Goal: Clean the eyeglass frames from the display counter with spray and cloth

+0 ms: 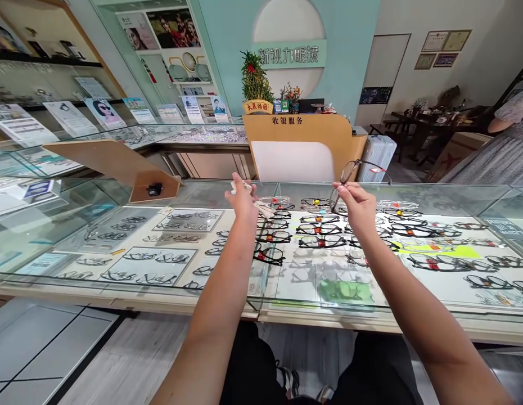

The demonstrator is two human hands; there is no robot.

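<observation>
Black glasses in outstretched right hand

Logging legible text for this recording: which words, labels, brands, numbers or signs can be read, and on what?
"新视力眼镜": wall sign.
"收银服务": cashier counter.
"大展鸿图", seemingly: planter.
Too small or blurred: posters, framed certificates, QR placards, far-right sign, red sticker on the held eyeglasses.
</observation>
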